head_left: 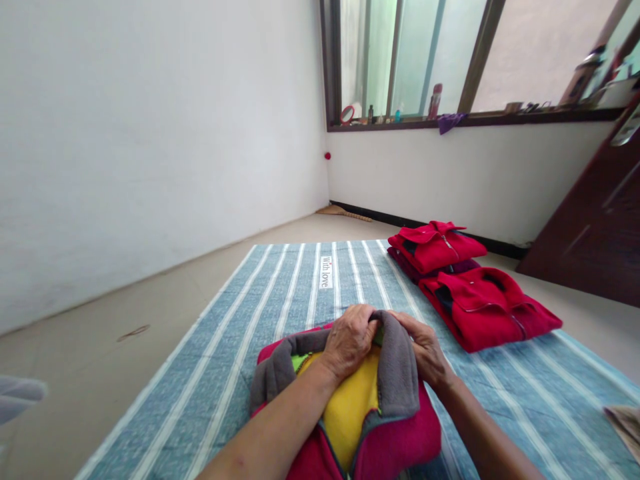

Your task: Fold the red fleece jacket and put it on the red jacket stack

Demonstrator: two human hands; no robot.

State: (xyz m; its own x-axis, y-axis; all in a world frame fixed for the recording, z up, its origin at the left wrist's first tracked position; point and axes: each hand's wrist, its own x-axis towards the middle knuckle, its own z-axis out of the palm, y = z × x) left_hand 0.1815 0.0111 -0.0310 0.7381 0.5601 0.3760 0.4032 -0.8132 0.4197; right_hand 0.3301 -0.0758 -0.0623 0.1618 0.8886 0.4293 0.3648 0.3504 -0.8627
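A folded fleece jacket [400,443] in dark pink, with a grey collar and a yellow lining, lies at the front of the striped blue bedsheet [245,313]. My left hand [351,340] reaches across the yellow lining and pinches the collar's far edge. On the other side of that fold, my right hand [423,347] grips the same grey collar, its fingertips close to the left ones. Part of the collar between the hands is hidden by the fingers. The collar stands up around the neck opening, and a zip edge shows along its front.
Folded red jackets [493,310] lie in two piles at the right edge of the sheet. A brown cloth corner [625,427] shows at far right. Behind are a white wall [165,120], a window sill [400,125] with small bottles, a broom [345,212] and a dark door [580,233].
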